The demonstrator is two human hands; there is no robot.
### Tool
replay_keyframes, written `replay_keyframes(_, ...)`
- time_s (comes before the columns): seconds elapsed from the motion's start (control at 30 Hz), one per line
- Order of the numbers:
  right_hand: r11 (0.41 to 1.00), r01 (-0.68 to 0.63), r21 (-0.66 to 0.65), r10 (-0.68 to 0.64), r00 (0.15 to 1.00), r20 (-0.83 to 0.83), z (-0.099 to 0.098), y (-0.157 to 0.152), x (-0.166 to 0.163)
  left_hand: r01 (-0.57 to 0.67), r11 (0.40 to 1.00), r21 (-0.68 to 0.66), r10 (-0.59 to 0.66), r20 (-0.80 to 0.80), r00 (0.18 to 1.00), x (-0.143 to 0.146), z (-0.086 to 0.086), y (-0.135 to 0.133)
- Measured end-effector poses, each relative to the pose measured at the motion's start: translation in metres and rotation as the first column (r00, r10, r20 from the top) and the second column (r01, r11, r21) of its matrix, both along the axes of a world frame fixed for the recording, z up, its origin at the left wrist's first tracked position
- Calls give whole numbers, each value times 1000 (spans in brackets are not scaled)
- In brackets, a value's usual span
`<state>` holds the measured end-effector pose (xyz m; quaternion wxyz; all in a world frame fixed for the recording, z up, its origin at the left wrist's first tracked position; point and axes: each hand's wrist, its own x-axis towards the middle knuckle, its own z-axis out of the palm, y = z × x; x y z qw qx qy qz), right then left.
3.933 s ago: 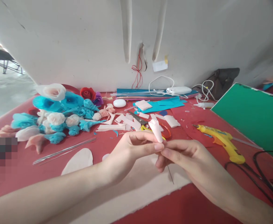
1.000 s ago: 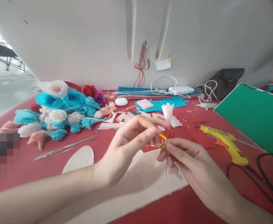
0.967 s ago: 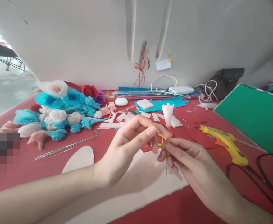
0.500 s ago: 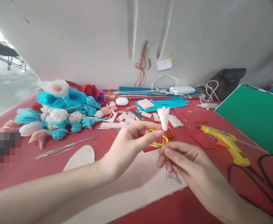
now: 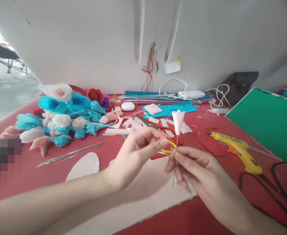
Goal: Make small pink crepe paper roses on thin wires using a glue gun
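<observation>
A small pale pink paper flower (image 5: 178, 122) stands upright on a thin metal wire stem (image 5: 177, 139). My right hand (image 5: 197, 168) pinches that stem below the flower, and the wire's lower end sticks out beneath the fingers. Just left of the flower, my left hand (image 5: 140, 151) is closed, thumb against curled forefinger, apart from the petals with nothing visible in it. Scissors (image 5: 173, 137) with red and yellow handles lie behind the hands, partly hidden by them. Under the hands is a large pale pink sheet (image 5: 143, 192), with a rounded cut piece (image 5: 84, 164) at its left.
Many blue, white and pink paper flowers (image 5: 62, 120) are heaped at the left, with loose wires (image 5: 70, 155) before them. Pale paper scraps (image 5: 133, 124) lie mid-table. At right are a yellow glue gun (image 5: 238, 147), its black cable (image 5: 263, 192) and a green board (image 5: 265, 120).
My left fingers have come off the flower's base and moved slightly left. The flower has shifted a little right and its stem tilts slightly, still in my right hand.
</observation>
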<state>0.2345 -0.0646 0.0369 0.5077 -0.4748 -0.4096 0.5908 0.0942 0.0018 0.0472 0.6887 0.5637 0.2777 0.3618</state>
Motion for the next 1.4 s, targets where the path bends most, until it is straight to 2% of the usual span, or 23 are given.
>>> replay_keyframes(0.17, 1000, -13, -4, 13, 999, -33, -1, 0, 1, 24, 996, -90, -24, 4, 1000, 2, -6, 5)
replay_keyframes(0.37, 1000, 8, -29, -10, 998, -59, -2, 2, 1, 33, 998, -60, -33, -4, 999, 4, -13, 11)
replay_keyframes(0.63, 999, 39, -23, -42, 991, -129, -2, 2, 2, -11, 1000, 4, 11, -31, 999, 5, -12, 9)
replay_keyframes(0.9, 1000, 27, -8, -28, 985, -169, -1, 2, 5, 12, 990, 137, 0, -89, 996, 2, -10, 4)
replay_keyframes(1.07, 999, 44, 3, -43, 985, -167, -1, 4, 5, 2, 933, 359, 76, -201, 977, 1, -7, 5)
replay_keyframes(1.2, 996, 90, 17, -87, 990, -107, -3, 7, 7, -49, 901, 432, 140, -181, 973, 0, -6, 8)
replay_keyframes(1.27, 992, 122, 31, -119, 989, -84, -3, 7, 8, -72, 910, 407, 142, -143, 980, -1, -5, 10)
replay_keyframes(1.4, 986, 163, 35, -160, 985, -62, -3, 9, 9, -70, 979, 190, 81, -52, 995, 0, -7, 13)
